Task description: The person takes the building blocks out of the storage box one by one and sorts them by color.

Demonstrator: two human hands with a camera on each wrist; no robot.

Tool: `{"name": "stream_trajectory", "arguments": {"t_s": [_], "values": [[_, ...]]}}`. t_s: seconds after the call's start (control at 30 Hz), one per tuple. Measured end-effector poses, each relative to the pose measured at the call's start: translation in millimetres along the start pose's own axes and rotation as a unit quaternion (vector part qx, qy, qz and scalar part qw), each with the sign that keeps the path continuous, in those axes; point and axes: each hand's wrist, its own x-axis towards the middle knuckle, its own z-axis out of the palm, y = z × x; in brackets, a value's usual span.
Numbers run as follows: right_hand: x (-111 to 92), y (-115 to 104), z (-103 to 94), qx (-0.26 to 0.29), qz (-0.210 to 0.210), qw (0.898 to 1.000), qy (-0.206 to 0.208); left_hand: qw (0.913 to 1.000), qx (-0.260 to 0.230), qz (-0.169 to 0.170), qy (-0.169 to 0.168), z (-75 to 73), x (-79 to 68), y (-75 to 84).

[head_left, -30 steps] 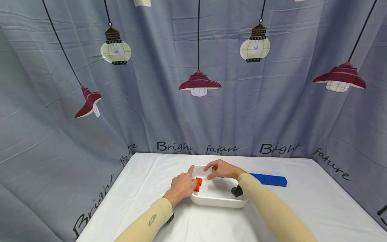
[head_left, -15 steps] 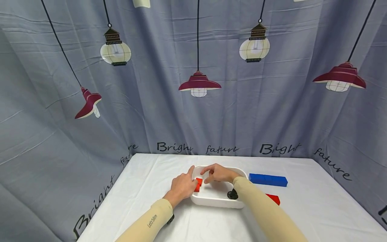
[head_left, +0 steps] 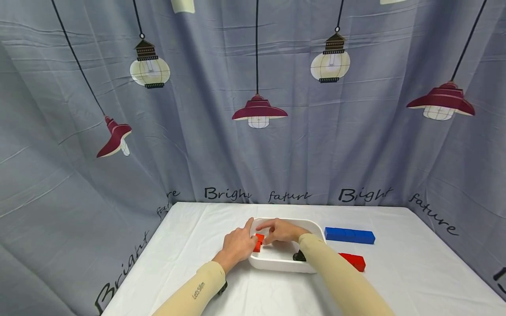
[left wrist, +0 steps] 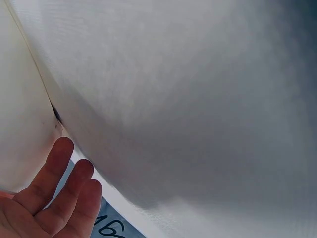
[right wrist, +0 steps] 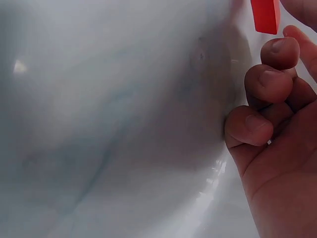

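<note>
A white plastic box point(head_left: 282, 265) sits on the table, with red blocks point(head_left: 259, 237) at its left end. My left hand point(head_left: 237, 244) holds the box's left wall, its index finger along the rim and its thumb over the inner side. In the left wrist view three fingers point(left wrist: 79, 191) lie along the outside. My right hand point(head_left: 280, 231) is inside the box, index finger and thumb spread apart close to the red blocks. A red block point(right wrist: 266, 17) appears beside that thumb in the right wrist view, where the other fingers bend loosely.
Right of the box, a row of joined blue blocks point(head_left: 349, 235) lies on the white tablecloth. Nearer, a row of red blocks point(head_left: 353, 262) is partly hidden by my right sleeve point(head_left: 336, 272). A grey curtain point(head_left: 221, 153) with printed lamps hangs behind the table.
My right hand has moved left and lower into the box, towards the red blocks. The outer red row has come out from behind my sleeve. My left hand stays in place.
</note>
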Motion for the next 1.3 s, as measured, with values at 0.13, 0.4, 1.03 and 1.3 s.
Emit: {"name": "stream_trajectory", "arguments": {"t_s": [0.13, 0.4, 1.03, 1.3], "values": [[0.5, -0.2, 1.9, -0.009, 0.002, 1.0, 0.0, 1.0, -0.001, -0.001, 0.001, -0.1, -0.6, 0.5], [1.8, -2.1, 6.0, -0.015, 0.009, 1.0, 0.005, 1.0, -0.002, 0.002, 0.005, 0.3, -2.0, 0.0], [3.4, -1.7, 5.7, -0.015, 0.004, 1.0, 0.0, 0.9999, -0.002, 0.0, 0.013, 1.1, -1.1, 0.0], [0.2, -4.6, 3.9, -0.021, 0.031, 0.999, -0.005, 1.0, -0.001, -0.003, 0.007, 1.5, -1.2, 0.7]]}}
